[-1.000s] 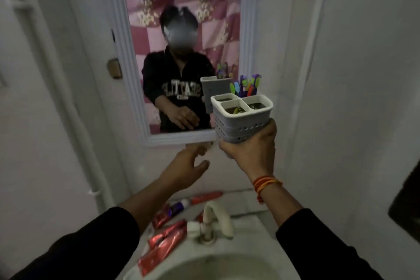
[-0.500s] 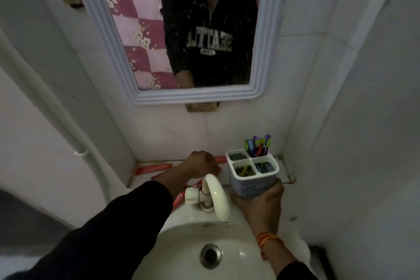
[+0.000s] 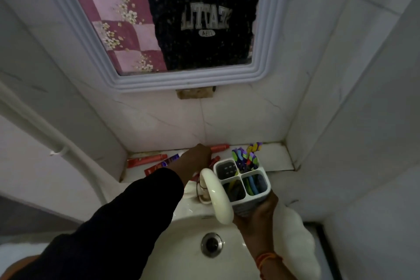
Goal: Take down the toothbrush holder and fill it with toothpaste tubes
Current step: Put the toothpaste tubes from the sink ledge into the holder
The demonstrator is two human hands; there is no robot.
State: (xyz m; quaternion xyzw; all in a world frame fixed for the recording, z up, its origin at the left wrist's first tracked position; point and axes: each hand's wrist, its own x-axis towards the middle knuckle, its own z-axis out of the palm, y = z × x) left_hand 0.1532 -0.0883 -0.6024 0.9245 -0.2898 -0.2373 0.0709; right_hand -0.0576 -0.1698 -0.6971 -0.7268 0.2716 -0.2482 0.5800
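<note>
Glossy ceramic sink (image 3: pixel 186 245), plastic holder (image 3: pixel 254 202)

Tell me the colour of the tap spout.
Cream-white tap spout, clearest in the head view.

The left hand (image 3: pixel 198 157) hides the toothpaste tubes (image 3: pixel 147 161) beneath it.

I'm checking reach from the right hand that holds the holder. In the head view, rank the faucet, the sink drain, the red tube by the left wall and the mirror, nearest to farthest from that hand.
From the right hand:
1. Faucet, just to its left.
2. Drain, below and left, in the basin.
3. Red tube, on the ledge by the left wall.
4. Mirror, high on the back wall.
</note>
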